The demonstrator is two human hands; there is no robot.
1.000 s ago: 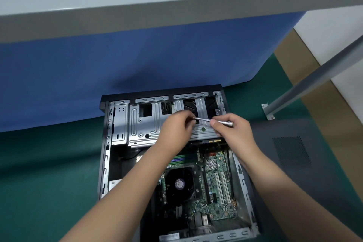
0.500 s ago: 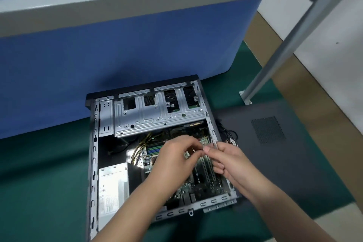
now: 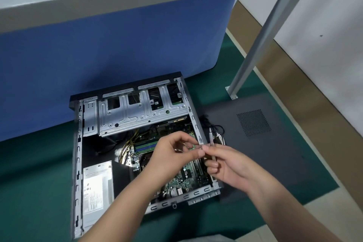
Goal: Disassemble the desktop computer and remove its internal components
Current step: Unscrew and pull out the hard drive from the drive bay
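My right hand [image 3: 225, 165] grips the slim, stiff screwdriver [image 3: 211, 143] while my left hand [image 3: 172, 155] pinches near its shaft over the open computer case [image 3: 78, 163], whose fragile motherboard [image 3: 186, 175] I'd lift by its edges.

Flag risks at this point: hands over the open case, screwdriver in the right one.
1. The left hand and right hand meet fingertip to fingertip above the motherboard; anything small passed there, likely a screw though too small to tell, could drop among the components.
2. The screwdriver is held loosely while the fingers are busy; it could slip onto the board.
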